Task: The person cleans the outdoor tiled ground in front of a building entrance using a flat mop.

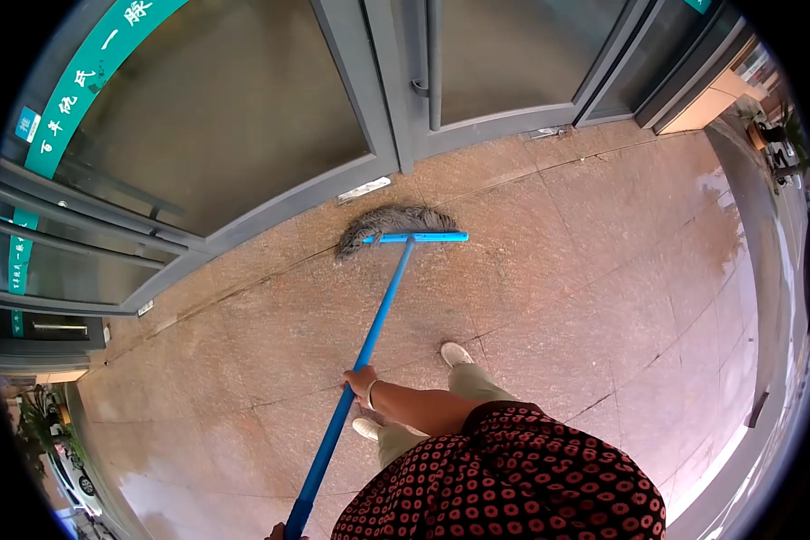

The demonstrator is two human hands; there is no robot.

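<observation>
Mop [371, 340] in 2 hands [360, 383] near "百年"-lettered door [243, 108]

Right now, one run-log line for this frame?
right hand: grips blue pole | left hand: lower on pole, mostly cut off | gray mop head: on tiles near glass doors

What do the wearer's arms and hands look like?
The right hand is bare, with a pale band around the wrist; its short black sleeve has red ring-like marks. The left hand is mostly cut off, its sleeve unseen.
</observation>
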